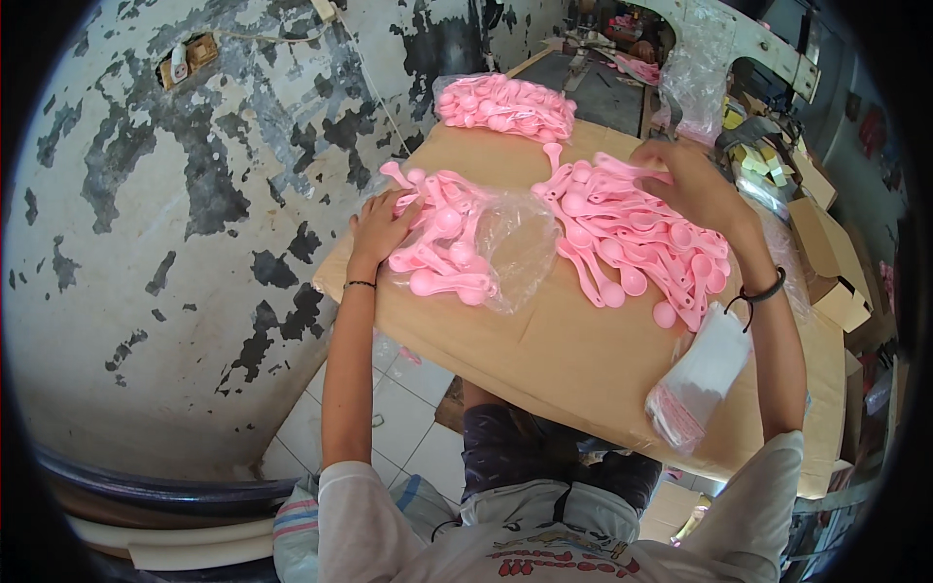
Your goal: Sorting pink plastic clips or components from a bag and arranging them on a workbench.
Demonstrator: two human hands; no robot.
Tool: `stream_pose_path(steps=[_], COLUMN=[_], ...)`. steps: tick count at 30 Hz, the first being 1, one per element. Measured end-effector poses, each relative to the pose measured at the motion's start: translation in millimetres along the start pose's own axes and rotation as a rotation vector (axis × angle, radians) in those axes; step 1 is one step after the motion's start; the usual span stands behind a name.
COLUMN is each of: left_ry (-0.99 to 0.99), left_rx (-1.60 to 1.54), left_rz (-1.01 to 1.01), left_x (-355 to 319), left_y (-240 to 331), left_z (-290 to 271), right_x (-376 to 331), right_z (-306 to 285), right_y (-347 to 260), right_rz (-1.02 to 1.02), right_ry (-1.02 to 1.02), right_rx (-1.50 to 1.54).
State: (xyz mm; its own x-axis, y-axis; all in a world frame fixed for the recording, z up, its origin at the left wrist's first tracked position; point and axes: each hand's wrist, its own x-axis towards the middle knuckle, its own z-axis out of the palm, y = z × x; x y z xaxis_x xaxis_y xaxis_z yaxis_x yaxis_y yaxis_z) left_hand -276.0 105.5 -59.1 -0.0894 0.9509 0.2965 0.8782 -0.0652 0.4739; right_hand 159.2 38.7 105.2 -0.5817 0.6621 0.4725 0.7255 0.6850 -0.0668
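A clear plastic bag [520, 243] lies on the cardboard-topped table, its left part filled with pink plastic measuring spoons [447, 222]. At the bag's left end my left hand [382, 233] is closed on it, fingers over the plastic and the spoons. To the right spreads a loose pile of pink measuring spoons [622, 228]. My right hand [685, 175] is at the far side of this pile, fingers curled around a pink spoon [630, 168]; how many it holds is hidden. Black bands circle both wrists.
A full bag of pink spoons [505, 105] sits at the table's far edge. A stack of clear plastic sleeves [695, 379] hangs by a black cord from my right wrist. Open cardboard boxes [831, 262] stand at the right, a machine [758, 44] behind, and a peeling wall [194, 243] at left.
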Motion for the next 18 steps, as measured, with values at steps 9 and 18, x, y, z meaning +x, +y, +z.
stream_pose_path(steps=[9,18], left_ry=[0.007,0.014], left_rx=[0.022,-0.003], left_rz=[-0.022,-0.014], left_x=[-6,-8], left_y=[1,4], left_z=[4,2], right_x=[39,43], right_z=[153,189], right_y=[-86,-91], right_rz=[-0.364,-0.484], right_ry=[-0.144,-0.042], right_rx=[0.229,-0.111])
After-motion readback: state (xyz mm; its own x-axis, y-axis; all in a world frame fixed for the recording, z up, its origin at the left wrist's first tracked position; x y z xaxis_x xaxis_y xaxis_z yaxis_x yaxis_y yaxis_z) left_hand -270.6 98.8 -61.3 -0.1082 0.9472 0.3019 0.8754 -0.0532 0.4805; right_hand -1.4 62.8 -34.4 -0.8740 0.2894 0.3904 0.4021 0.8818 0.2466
